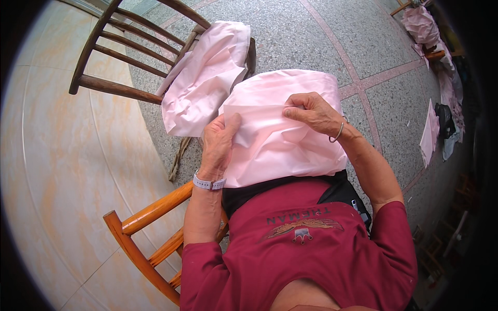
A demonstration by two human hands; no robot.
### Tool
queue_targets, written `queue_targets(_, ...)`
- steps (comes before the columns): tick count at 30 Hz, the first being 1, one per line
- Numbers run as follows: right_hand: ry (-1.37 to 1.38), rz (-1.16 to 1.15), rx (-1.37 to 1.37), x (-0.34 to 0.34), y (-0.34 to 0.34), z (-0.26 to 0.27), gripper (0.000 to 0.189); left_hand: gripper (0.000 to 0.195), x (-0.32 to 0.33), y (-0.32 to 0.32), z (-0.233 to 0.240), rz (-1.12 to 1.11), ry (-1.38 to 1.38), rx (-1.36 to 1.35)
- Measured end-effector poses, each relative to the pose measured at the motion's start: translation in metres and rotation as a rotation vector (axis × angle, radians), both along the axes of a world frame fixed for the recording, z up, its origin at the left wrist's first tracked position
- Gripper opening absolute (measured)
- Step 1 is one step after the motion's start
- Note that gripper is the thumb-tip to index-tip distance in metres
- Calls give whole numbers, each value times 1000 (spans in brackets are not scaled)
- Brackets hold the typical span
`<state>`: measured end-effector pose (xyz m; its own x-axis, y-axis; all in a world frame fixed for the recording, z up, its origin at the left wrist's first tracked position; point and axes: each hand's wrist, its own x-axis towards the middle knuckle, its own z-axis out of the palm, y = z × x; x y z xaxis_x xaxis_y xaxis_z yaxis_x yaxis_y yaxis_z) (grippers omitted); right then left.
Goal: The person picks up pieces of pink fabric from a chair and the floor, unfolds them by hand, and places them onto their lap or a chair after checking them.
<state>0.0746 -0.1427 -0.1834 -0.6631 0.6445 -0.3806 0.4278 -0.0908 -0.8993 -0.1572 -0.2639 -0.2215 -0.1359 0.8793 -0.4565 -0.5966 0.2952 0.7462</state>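
Note:
A pale pink cloth [268, 147] lies spread and wrinkled over my lap, with one straight edge raised between my hands. My left hand [220, 138] grips its left end, thumb on top and the other fingers mostly hidden. Further right along that same edge, my right hand [311, 112] pinches the cloth between thumb and bent fingers. Beneath the raised edge, more pink cloth [288, 83] covers my knees. Whether this is one piece or several layers, I cannot tell.
Ahead to the left stands a dark wooden chair [132, 54] with another pink cloth [206, 81] draped over its seat. An orange-brown wooden chair [155, 210] is beside me. Pink fabric [422, 27] and a black plastic bag [444, 118] lie far right on the terrazzo floor [291, 42]. A tiled wall [70, 136] borders the left.

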Motion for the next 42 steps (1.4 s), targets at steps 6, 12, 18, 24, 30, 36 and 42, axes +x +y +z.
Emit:
queue_targets(6, 22, 11, -26, -2, -1, -2, 23, 21, 5, 2, 7, -12, 212, -17)
queue_targets(12, 8, 13, -27, -1, 0, -1, 23, 23, 5, 3, 11, -1, 205, -46)
queue_targets(18, 5, 18, -21, 0, 1, -3, 24, 25, 7, 3, 11, 7, 214, -41)
queue_targets(24, 22, 9, -27, 1, 0, -7, 24, 25, 6, 3, 9, 8, 207, -43)
queue_targets(30, 4, 9, -7, 2, -1, -6, 23, 21, 8, 2, 13, 18, 202, -46)
queue_targets(36, 37, 33, 279, 6, -6, -1, 7, 14, -2, -12, 10, -46, 662, 218)
queue_targets(42, 67, -4, 726, 19, -11, -16, 21, 27, 4, -40, 33, -76, 1477, 758)
